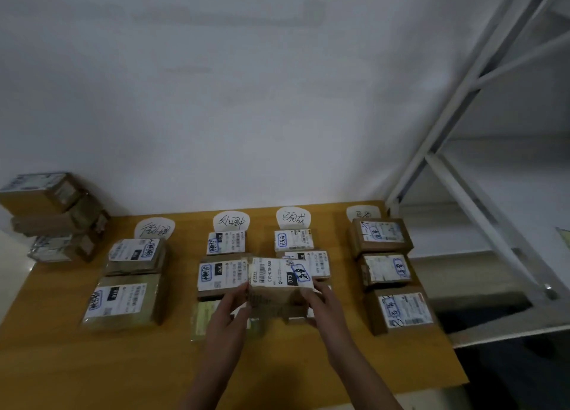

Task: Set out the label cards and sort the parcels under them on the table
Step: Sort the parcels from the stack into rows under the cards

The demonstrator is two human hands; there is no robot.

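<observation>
Head view: the parcel in hand [279, 281], a small brown carton with a white shipping label facing up, is held just above the table [61, 363] between the second and third columns. The left hand [229, 309] grips its left edge and the right hand [320, 305] its right edge, fingers curled round the sides.

Four label cards stand along the back edge: first card [154, 228], second card [231, 221], third card [293, 218] and fourth card [362, 213], the last partly hidden by the far parcel of the right-hand column [382, 235]. Sorted parcels run toward the person under each card. An unsorted stack [58, 215] sits at the far left, and a white shelf rack [481, 79] is on the right.

The likeliest slip is misfiling: the carton hangs between two columns, and its blue handwritten mark is too blurred to read. Lowered blind, it could also land on the hidden near parcels of the third column and shove that row askew.
</observation>
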